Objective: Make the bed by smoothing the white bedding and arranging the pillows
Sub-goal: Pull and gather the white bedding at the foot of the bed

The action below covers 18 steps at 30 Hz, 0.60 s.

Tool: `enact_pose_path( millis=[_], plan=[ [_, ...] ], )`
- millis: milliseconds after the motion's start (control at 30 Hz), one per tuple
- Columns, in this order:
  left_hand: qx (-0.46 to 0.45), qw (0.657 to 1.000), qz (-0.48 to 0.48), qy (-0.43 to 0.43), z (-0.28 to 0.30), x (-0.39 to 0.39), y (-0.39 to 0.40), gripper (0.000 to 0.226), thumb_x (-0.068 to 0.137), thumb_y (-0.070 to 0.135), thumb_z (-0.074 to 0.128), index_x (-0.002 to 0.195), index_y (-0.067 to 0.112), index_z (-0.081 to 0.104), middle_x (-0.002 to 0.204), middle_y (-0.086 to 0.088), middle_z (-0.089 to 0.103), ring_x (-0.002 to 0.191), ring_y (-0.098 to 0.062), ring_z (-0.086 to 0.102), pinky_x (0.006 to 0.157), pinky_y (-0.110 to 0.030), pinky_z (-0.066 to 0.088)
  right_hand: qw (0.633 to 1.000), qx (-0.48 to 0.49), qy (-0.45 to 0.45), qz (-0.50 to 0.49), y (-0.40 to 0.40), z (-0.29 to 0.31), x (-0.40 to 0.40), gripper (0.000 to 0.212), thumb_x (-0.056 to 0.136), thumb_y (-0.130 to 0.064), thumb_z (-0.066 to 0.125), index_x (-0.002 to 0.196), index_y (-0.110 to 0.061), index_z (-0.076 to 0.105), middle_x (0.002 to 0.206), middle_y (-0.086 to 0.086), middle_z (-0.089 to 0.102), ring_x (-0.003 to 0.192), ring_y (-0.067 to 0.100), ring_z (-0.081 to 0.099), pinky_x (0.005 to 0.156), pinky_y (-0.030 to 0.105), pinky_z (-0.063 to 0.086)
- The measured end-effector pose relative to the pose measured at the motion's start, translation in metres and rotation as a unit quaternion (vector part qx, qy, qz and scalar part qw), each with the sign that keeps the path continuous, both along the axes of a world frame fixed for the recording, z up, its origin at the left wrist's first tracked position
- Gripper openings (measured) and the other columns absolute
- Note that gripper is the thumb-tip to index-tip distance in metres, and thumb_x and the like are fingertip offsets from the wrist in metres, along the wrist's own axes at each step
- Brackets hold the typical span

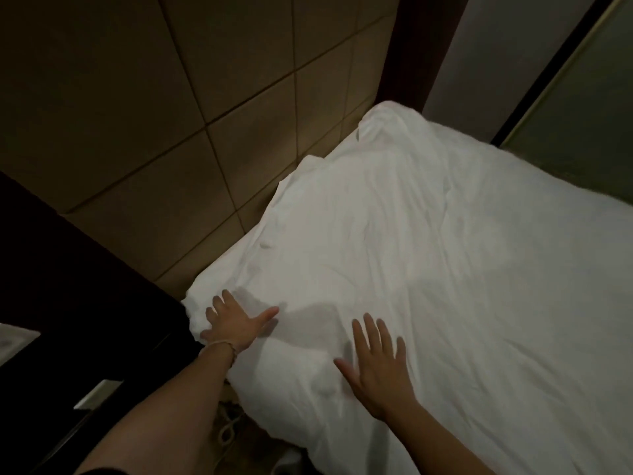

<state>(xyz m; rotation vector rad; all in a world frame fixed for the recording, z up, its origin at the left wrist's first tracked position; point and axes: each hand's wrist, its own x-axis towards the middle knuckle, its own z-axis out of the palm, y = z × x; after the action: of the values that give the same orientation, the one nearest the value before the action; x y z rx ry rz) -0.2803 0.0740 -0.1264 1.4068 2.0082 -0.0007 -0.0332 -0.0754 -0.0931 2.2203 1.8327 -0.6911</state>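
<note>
- Nearest the lens: two bare forearms reaching forward from bottom edge, dim light throughout.
- Far left, low: dark furniture (85, 275) with a pale rectangular patch (97, 394) on it, standing beside the bed's near corner; detail lost in shadow.
- Upper left: padded tan wall panels (164, 108) in a grid of seams, running down to meet the bedding's left edge.
- Pale cord (227, 428) looped on floor below the left forearm, partly hidden by that arm.
- Left hand (234, 325): flat, fingers spread and straight, palm down on the near-left corner of the bedding, just beside the dark furniture; gripping nothing. Thin bracelet (222, 346) at wrist.
- Shadow patch on fabric between the two hands.
- Right hand (376, 366): flat too, fingers splayed and straight, palm pressed on the cloth; holding nothing. Well apart from the left hand.
- White bedding (428, 252): spread over the bed, filling centre and right of view; creased all over, with folds bunched along left edge and a raised lump at far corner. Pillow or bunched cover there: cannot tell.
- Dark vertical post (424, 46) behind far corner.
- Right of post: grey wall strip (507, 56), then a greenish panel (589, 108) with dark frame along bed's far side.
</note>
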Motion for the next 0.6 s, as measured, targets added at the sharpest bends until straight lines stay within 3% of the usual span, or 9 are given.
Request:
enact_pose_path(
  millis=[67, 133, 267, 400, 500, 600],
  plan=[
    [-0.016, 0.999, 0.009, -0.05, -0.022, -0.008, 0.016, 0.152, 0.047, 0.099, 0.056, 0.157, 0.013, -0.003, 0.165, -0.009, 0.005, 0.151, -0.032, 0.007, 0.118, -0.061, 0.014, 1.0, 0.008, 0.008, 0.021, 0.029, -0.009, -0.027, 0.085, 0.09, -0.076, -0.002, 0.156, -0.023, -0.008, 0.165, 0.005, -0.01, 0.152, 0.03, -0.004, 0.117, 0.058, 0.01],
    [-0.016, 0.996, 0.019, -0.082, -0.042, -0.007, 0.022, 0.151, 0.044, 0.099, 0.058, 0.157, 0.015, 0.004, 0.163, -0.009, 0.016, 0.148, -0.032, 0.017, 0.117, -0.06, 0.021, 1.0, 0.018, 0.013, 0.011, 0.048, -0.03, -0.045, 0.083, 0.086, -0.077, -0.004, 0.146, -0.027, -0.03, 0.158, 0.002, -0.033, 0.148, 0.028, -0.025, 0.118, 0.057, -0.003],
    [0.055, 0.994, 0.049, -0.075, -0.066, -0.002, 0.016, 0.126, 0.047, 0.091, 0.068, 0.143, 0.017, 0.031, 0.138, -0.009, 0.038, 0.13, -0.032, 0.035, 0.108, -0.048, 0.036, 0.999, 0.001, 0.023, -0.025, 0.07, -0.065, -0.068, 0.086, 0.091, -0.077, 0.01, 0.148, -0.029, -0.031, 0.155, 0.001, -0.04, 0.146, 0.03, -0.029, 0.117, 0.063, 0.0],
    [0.047, 0.973, 0.099, -0.202, -0.073, -0.008, -0.005, 0.079, 0.063, 0.071, 0.079, 0.114, 0.019, 0.048, 0.107, 0.004, 0.056, 0.107, -0.022, 0.058, 0.086, -0.028, 0.043, 0.999, -0.004, 0.022, -0.046, 0.065, -0.08, -0.085, 0.088, 0.09, -0.077, 0.009, 0.149, -0.026, -0.032, 0.155, 0.003, -0.041, 0.145, 0.033, -0.029, 0.116, 0.065, 0.004],
    [0.052, 0.973, 0.052, -0.217, -0.063, -0.021, -0.013, 0.058, 0.072, 0.071, 0.071, 0.098, 0.02, 0.063, 0.091, 0.012, 0.064, 0.094, -0.016, 0.064, 0.078, -0.023, 0.044, 0.999, -0.008, 0.021, -0.032, 0.055, -0.08, -0.095, 0.087, 0.084, -0.079, -0.004, 0.146, -0.027, -0.035, 0.155, 0.004, -0.04, 0.146, 0.034, -0.027, 0.116, 0.066, 0.007],
    [0.079, 0.974, -0.018, -0.212, -0.027, -0.038, 0.0, 0.047, 0.078, 0.067, 0.068, 0.092, 0.021, 0.067, 0.09, 0.007, 0.067, 0.09, -0.015, 0.063, 0.079, -0.022, 0.044, 0.999, 0.003, 0.04, -0.008, 0.047, -0.071, -0.094, 0.081, 0.088, -0.077, 0.002, 0.147, -0.034, -0.034, 0.153, -0.002, -0.043, 0.145, 0.031, -0.031, 0.115, 0.069, 0.003]
  ],
)
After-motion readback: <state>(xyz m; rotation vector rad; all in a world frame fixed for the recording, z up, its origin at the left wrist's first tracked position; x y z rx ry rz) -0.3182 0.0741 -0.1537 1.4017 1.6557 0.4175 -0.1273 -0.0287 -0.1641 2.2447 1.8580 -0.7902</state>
